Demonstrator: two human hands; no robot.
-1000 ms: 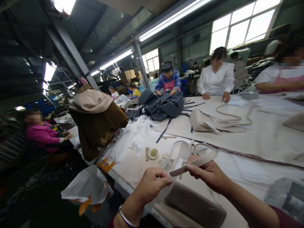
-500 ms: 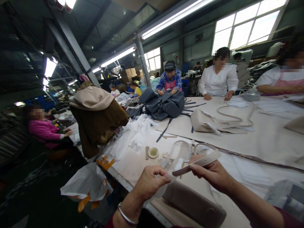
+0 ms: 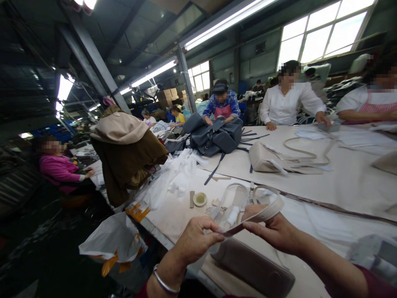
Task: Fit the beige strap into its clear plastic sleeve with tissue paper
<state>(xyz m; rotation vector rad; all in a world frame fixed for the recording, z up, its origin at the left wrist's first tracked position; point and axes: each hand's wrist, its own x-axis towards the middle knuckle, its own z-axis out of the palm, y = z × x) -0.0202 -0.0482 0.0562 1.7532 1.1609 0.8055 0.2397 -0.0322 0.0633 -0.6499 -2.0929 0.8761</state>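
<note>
A beige bag strap (image 3: 274,211) stretches between my hands, curving up at its far end. My left hand (image 3: 197,238), with a silver bangle at the wrist, pinches the near end of the strap; clear film shows around those fingers. My right hand (image 3: 276,231) grips the strap farther along, thumb on the near side and fingers behind it. Below both hands a taupe handbag (image 3: 252,267) lies on the table, its base toward me. Clear plastic-wrapped handles (image 3: 233,194) rise behind the strap.
A small round dish (image 3: 200,199) stands left of the handles. White wrapping scraps (image 3: 181,174) and a draped brown coat (image 3: 124,165) are leftward. A white bag (image 3: 111,238) hangs at the table edge. Dark blue bags (image 3: 214,134), another beige bag (image 3: 263,157) and co-workers are across the table.
My left fingers have closed on the strap's near end, which has dropped slightly, and the strap now bends more. Across the table, a co-worker in white has reached an arm to the right.
</note>
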